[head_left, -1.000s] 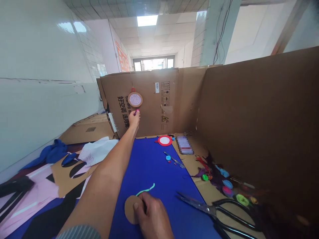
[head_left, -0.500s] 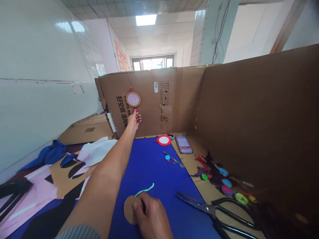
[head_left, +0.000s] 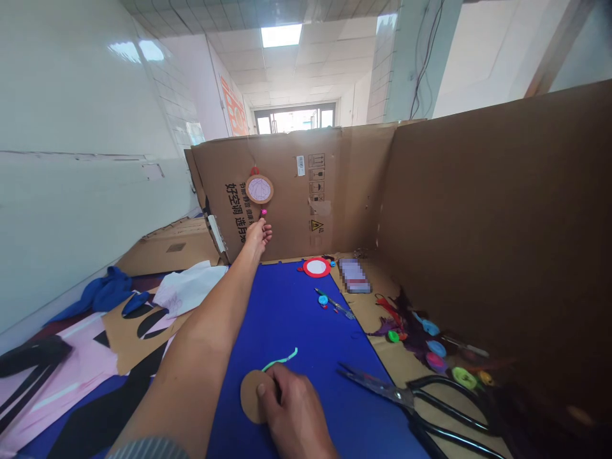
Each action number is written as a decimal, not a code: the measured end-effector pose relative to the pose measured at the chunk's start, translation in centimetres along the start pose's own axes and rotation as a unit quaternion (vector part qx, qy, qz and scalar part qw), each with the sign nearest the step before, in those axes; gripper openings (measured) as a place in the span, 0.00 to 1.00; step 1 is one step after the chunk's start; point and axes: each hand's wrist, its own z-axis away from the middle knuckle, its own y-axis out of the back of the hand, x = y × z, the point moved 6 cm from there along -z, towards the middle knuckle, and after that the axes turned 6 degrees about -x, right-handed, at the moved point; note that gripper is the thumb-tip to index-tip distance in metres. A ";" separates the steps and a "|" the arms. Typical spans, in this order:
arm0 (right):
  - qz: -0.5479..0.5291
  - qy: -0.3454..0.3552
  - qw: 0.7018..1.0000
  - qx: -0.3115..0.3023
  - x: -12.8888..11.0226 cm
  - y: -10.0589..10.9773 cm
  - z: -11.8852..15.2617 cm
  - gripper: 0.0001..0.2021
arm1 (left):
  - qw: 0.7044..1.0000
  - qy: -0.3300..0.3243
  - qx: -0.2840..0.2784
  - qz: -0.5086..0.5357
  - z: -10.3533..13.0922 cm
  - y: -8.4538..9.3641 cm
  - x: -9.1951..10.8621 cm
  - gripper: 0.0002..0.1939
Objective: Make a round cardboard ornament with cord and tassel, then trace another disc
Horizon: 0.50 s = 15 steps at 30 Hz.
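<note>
My left hand point(head_left: 259, 235) reaches far forward, fingers pinched just below a pink bead point(head_left: 264, 211). The bead hangs under a round pendant point(head_left: 259, 189) with a cardboard rim, a white patterned centre and a red loop on top, against the upright cardboard wall. What the fingertips grip under the bead is too small to make out. Close to me, my right hand point(head_left: 296, 405) holds a plain cardboard disc point(head_left: 253, 396) by its right edge, thumb on top. A light green cord point(head_left: 287, 358) sticks out behind the disc over the blue mat point(head_left: 277, 306).
Large black-handled scissors point(head_left: 406, 398) lie open at right. A red-rimmed disc point(head_left: 316, 267), a phone point(head_left: 354, 275), a pen point(head_left: 335, 303) and several clay-coloured lumps lie beyond. Cut cardboard point(head_left: 124, 344) and fabric scraps are at left. A cardboard wall point(head_left: 478, 223) rises at right.
The whole view has shifted slightly. A little more space shows between the pink bead and my left fingertips. My right hand keeps its hold on the cardboard disc.
</note>
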 end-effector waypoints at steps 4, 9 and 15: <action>0.007 0.001 1.000 -0.004 0.0 0.0 -0.1 0.08 | 0.999 0.026 0.021 -0.024 1.5 1.2 -0.5 0.09; 0.012 0.009 1.000 0.000 0.0 0.1 -0.2 0.08 | 0.994 0.067 0.061 -0.055 5.0 3.4 -0.8 0.20; -0.002 0.038 0.999 0.013 0.1 0.3 -0.3 0.09 | 0.994 0.059 0.047 -0.073 13.4 4.4 -0.7 0.11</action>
